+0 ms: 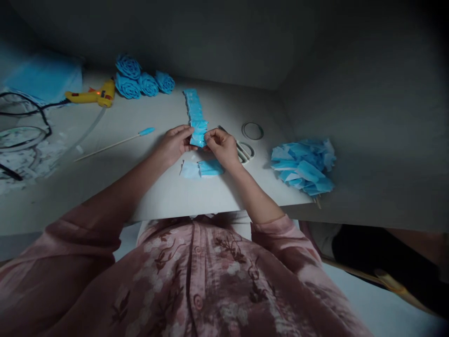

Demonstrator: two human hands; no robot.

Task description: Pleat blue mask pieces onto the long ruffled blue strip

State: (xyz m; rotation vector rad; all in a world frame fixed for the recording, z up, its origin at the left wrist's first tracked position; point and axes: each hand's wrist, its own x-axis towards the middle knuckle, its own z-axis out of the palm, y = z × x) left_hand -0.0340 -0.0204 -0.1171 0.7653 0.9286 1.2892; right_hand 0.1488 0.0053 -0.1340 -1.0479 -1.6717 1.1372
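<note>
Between my two hands is a long pleated strip of blue paper-like material (194,105), its far end lying away from me on the table. My left hand (176,142) pinches the near end of the strip from the left side. On its right edge, my right hand (221,144) grips the same end between thumb and fingers. Just below my hands lie a blue piece (210,168) and a paler piece (190,169), flat on the table. Scissors (247,152) lie partly hidden behind my right hand. A thin stick with a blue tip (115,147) rests to the left.
Several blue rolled flowers (129,86) sit at the back left, beside a yellow glue gun (101,96) with a black cord. Blue sheets (45,77) are stacked at far left, above scraps (31,164). A tape ring (252,131) and a bunch of blue petals on sticks (303,166) are at right.
</note>
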